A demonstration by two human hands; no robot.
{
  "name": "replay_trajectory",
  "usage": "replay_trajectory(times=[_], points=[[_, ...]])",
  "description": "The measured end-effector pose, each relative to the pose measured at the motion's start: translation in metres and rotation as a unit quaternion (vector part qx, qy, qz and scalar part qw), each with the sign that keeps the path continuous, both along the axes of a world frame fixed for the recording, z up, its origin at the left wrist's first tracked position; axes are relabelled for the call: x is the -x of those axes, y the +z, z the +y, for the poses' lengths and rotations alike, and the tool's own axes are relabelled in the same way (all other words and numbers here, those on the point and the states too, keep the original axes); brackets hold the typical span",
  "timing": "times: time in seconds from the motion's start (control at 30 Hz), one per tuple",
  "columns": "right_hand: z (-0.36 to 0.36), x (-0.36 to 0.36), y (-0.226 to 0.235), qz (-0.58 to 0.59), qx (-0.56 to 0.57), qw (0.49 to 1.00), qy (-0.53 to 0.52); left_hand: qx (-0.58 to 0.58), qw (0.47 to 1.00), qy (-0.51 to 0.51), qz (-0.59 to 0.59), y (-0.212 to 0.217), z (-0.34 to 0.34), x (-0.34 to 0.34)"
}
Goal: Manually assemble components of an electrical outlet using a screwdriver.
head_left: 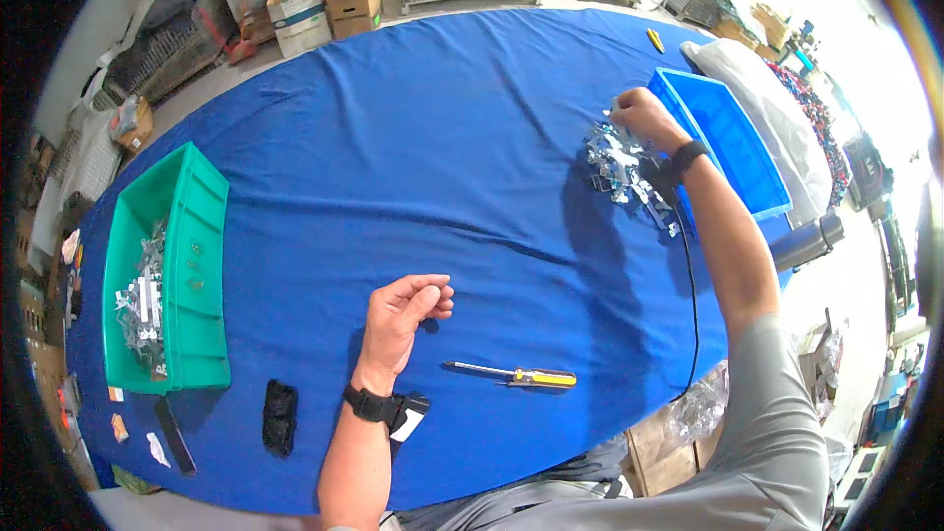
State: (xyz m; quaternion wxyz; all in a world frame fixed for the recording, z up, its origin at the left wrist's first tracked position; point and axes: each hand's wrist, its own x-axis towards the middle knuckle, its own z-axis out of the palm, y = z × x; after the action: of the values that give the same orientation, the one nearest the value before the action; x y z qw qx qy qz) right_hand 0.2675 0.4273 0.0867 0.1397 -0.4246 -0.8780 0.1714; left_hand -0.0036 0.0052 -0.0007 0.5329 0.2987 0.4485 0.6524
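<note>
Right fingers [621, 110] bunch at metal pile's [621, 159] far edge, hold unclear; left fingers [425, 301] curl beside open cloth [433, 128].

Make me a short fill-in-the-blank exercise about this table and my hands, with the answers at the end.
1. Your right hand is at a pile of small metal pieces, beside a bin coloured ____.
2. The green bin stands nearer the picture's ____ edge.
3. The yellow-handled tool lying nearer your left hand is a ____.
4. The band on your left wrist is ____ in colour.

Missing words: blue; left; screwdriver; black.
</note>
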Motion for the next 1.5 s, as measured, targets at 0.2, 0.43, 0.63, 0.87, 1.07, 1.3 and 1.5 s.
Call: replay_trajectory(times=[0.2, 0.43, 0.63, 0.87, 1.07, 1.3, 1.5], points=[[-0.126, 0.051, 0.033, 0.171, 0.288, 0.937, 0.104, -0.014, 0.999, 0.030, -0.033, -0.002, -0.001, 0.002], [-0.265, 0.120, -0.037, 0.348, 0.570, 0.729, 0.151, -0.030, 0.993, 0.073, -0.087, 0.003, 0.012, -0.006], [-0.286, 0.141, -0.067, 0.294, 0.557, 0.753, 0.193, -0.054, 0.988, 0.099, -0.102, -0.004, 0.011, -0.001], [-0.278, 0.138, -0.068, 0.264, 0.595, 0.725, 0.226, -0.039, 0.985, 0.124, -0.117, -0.006, 0.006, 0.001], [-0.279, 0.132, -0.076, 0.261, 0.577, 0.737, 0.236, -0.023, 0.982, 0.123, -0.138, 0.000, 0.008, -0.002], [-0.281, 0.134, -0.070, 0.221, 0.502, 0.790, 0.274, -0.029, 0.983, 0.130, -0.129, -0.002, 0.005, 0.002], [-0.281, 0.137, -0.078, 0.267, 0.545, 0.768, 0.206, -0.015, 0.985, 0.127, -0.116, -0.005, 0.008, 0.003]])
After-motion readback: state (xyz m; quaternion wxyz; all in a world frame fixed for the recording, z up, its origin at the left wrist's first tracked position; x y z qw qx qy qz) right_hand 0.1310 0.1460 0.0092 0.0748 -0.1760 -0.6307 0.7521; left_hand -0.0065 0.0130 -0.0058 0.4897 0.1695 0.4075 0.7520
